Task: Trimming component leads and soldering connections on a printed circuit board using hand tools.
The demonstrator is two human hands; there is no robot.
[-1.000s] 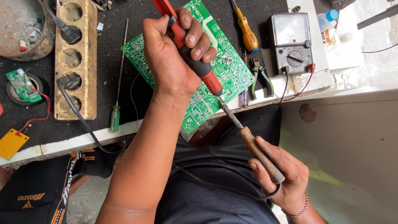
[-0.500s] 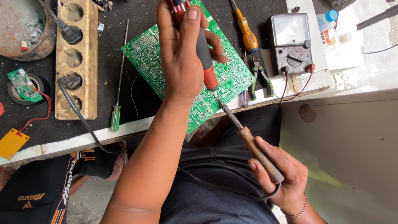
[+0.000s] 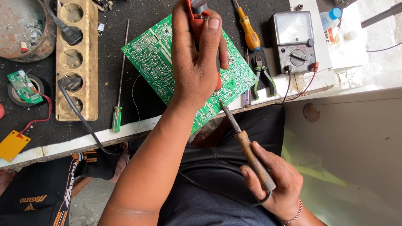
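Green printed circuit board lies under my left hand, fisted around a red-handled tool; my right hand clasps the wooden-handled soldering iron, best steadied before touching its tip to one joint.

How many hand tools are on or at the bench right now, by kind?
Screwdrivers: 2, green-handled and orange-handled
Pliers: 1
Soldering iron, in right hand: 1
Red-handled tool, in left hand: 1
Total: 5
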